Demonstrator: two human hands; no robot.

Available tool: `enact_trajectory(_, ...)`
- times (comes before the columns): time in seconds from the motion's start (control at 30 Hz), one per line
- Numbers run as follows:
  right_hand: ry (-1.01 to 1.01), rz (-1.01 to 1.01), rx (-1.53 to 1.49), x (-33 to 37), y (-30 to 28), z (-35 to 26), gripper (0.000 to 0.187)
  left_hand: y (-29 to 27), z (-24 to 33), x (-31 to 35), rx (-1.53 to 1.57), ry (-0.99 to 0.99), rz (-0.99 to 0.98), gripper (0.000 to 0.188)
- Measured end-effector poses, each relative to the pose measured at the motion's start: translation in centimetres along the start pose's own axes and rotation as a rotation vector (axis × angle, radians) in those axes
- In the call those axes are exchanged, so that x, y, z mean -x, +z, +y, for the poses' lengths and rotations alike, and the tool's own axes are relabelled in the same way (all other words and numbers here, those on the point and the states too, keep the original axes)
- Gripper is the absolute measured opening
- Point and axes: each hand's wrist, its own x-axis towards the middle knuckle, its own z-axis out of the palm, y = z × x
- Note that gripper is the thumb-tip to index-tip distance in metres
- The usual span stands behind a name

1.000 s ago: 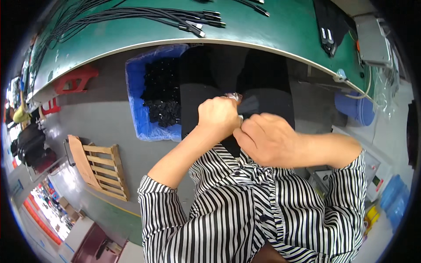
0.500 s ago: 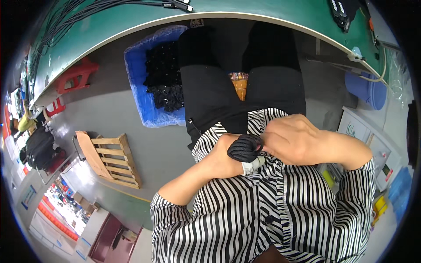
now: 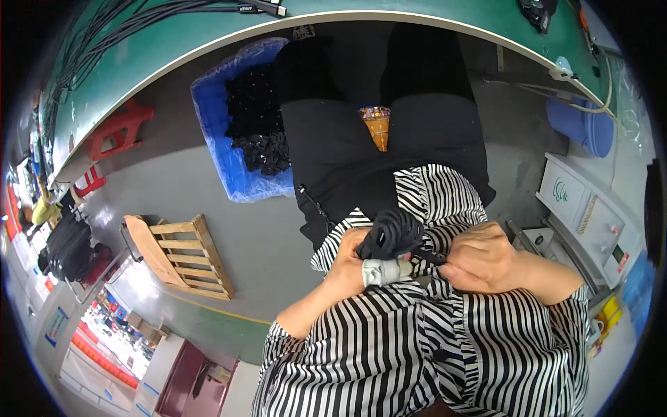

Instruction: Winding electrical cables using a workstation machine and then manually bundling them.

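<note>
Head view, only one here. Black braided-looking cable, wound into a thick round coil (image 3: 392, 235), sits in front of the striped shirt at waist height, over the lap. Left hand (image 3: 345, 267) has it: fingers curled round the coil's underside, tips mostly hidden. Greyish-white wrap (image 3: 382, 272) on one left digit. Right hand (image 3: 483, 257) beside it, fingers closed, pinching a short black strand (image 3: 432, 258) that runs out from the coil.

Progress, my read: winding largely done, loops stacked and tight. That strand is outside the loops, so not finished off. Can't tell whether it's the cable's own end or a separate tie; no fastening visible.

Blue plastic bin with clear liner (image 3: 208, 139), on the floor to the left of the legs, holds a heap of black pieces (image 3: 260, 118); likely similar bundles, too small to confirm. Long loose black cables (image 3: 167, 12) lie uncoiled on the green-topped bench (image 3: 125, 76), so more unwound stock there.

Markings: pale print on a dark cable connector (image 3: 253, 9) at the bench edge; green emblem on a white box (image 3: 577, 191), right. No writing visible on the coil.
</note>
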Motion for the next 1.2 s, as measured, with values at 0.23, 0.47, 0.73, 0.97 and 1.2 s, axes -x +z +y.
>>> enact_trajectory(0.23,0.072,0.030,0.186,-2.9,1.4,0.0,0.024,0.3,1.6,-4.2,-0.767,0.319,0.254,0.019)
enact_trajectory(0.47,0.446,0.178,0.171,-5.1,2.5,1.7,0.026,0.5,1.0,-7.6,-1.480,0.593,0.328,0.023)
enact_trajectory(0.73,0.245,0.288,0.242,-4.7,-0.6,1.7,0.022,0.1,1.5,-8.5,-1.502,0.617,0.229,0.031)
enact_trajectory(0.97,0.047,0.140,0.356,-5.3,-1.5,5.4,0.024,0.8,1.0,-8.2,-1.471,0.518,0.153,0.028)
enact_trajectory(1.2,0.455,0.299,-0.441,-5.8,0.4,5.3,0.015,-0.4,0.0,-9.4,-1.596,1.083,0.440,0.023)
